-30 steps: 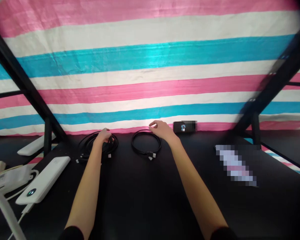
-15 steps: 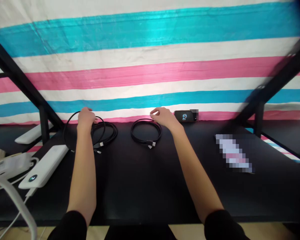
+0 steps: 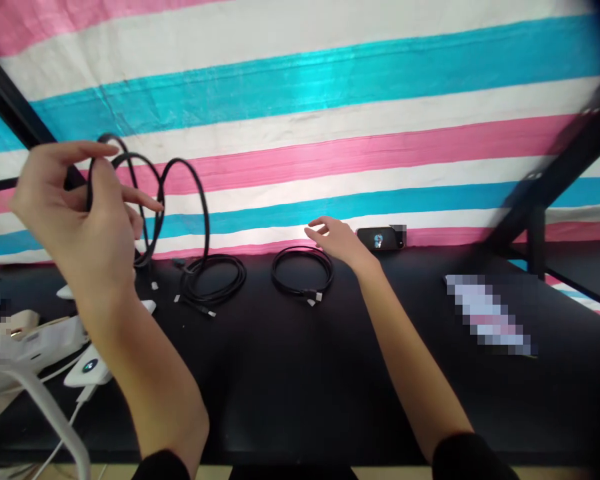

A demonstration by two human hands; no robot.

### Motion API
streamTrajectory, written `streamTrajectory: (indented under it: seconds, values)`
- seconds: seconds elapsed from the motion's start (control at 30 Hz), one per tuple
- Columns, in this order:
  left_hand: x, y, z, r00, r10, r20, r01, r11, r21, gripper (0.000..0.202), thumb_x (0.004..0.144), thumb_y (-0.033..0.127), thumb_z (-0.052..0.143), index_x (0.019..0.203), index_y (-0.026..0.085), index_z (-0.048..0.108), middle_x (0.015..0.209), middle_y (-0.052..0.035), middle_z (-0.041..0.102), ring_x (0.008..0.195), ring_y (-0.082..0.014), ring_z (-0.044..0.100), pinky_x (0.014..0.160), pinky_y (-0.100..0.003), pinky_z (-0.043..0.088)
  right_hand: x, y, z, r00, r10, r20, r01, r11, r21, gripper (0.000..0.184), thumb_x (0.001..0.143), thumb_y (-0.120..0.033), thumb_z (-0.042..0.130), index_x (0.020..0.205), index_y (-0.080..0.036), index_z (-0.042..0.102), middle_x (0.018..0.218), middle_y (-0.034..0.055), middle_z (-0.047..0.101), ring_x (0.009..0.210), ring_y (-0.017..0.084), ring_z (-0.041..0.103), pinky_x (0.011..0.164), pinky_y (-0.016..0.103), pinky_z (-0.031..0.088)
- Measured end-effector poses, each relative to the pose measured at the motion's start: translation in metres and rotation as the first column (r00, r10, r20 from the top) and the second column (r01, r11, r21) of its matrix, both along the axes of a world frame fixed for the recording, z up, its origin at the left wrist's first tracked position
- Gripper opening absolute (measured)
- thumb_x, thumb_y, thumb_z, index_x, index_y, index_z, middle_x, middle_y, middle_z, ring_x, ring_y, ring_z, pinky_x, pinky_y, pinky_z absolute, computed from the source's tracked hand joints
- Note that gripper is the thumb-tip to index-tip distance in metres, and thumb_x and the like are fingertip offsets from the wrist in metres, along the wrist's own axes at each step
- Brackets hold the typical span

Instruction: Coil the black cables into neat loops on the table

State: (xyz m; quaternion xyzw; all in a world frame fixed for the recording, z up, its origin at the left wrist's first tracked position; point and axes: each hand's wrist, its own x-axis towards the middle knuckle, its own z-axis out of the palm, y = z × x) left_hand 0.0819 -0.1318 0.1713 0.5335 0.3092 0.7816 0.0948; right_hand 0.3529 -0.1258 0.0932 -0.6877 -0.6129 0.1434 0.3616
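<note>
My left hand is raised at the left, its fingers closed on a black cable that hangs in loose loops. The lower part of this cable comes down by a coiled black cable on the table; I cannot tell whether they touch. Small plugs with pale tips lie around that coil. My right hand hovers at the upper right edge of a second coiled cable, thumb and fingers apart and holding nothing. Plugs show at the front of this second coil.
A phone-like black device rests by the striped sheet at the back. On the right lies a blurred-out flat item. White power banks, adapters and a white bent tube crowd the left. Black frame bars slant on both sides.
My left hand has lifted up and to the left, raising loops of the black cable off the table. My right hand stays near the second coil. The view has shifted slightly.
</note>
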Motion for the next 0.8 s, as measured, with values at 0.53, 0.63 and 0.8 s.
streamTrajectory:
  seconds: [0.53, 0.63, 0.8]
  values:
    - [0.071, 0.010, -0.015, 0.757, -0.641, 0.124, 0.653, 0.746, -0.132, 0.017, 0.079, 0.032, 0.064, 0.091, 0.021, 0.057, 0.041, 0.0101, 0.038, 0.028, -0.0029, 0.028, 0.029, -0.017, 0.017, -0.015, -0.015, 0.028, 0.666, 0.378, -0.643, -0.374, 0.915, 0.151, 0.053, 0.087, -0.058, 0.036, 0.113, -0.017, 0.056, 0.080, 0.0060, 0.061, 0.073, 0.016, 0.061, 0.072, 0.030, 0.050]
    - [0.076, 0.015, -0.019, 0.761, -0.631, 0.150, 0.647, 0.719, -0.254, 0.021, 0.078, 0.033, 0.063, 0.094, 0.021, 0.057, 0.042, 0.0100, 0.039, 0.028, -0.0032, 0.029, 0.029, -0.017, 0.016, -0.017, -0.020, 0.030, 0.641, 0.424, -0.640, -0.380, 0.900, 0.215, 0.037, 0.085, -0.048, 0.051, 0.105, -0.017, 0.057, 0.059, -0.0035, 0.048, 0.050, 0.009, 0.051, 0.057, 0.025, 0.048]
    - [0.084, 0.015, -0.025, 0.780, -0.625, 0.011, 0.576, 0.712, -0.401, 0.029, 0.080, 0.034, 0.061, 0.105, 0.021, 0.052, 0.042, 0.0089, 0.046, 0.026, -0.0045, 0.031, 0.029, -0.017, 0.018, -0.015, -0.026, 0.034, 0.594, 0.421, -0.686, -0.383, 0.897, 0.219, 0.024, 0.088, -0.041, 0.050, 0.093, -0.019, 0.061, 0.045, -0.0110, 0.021, 0.034, 0.004, 0.016, 0.032, 0.017, 0.019]
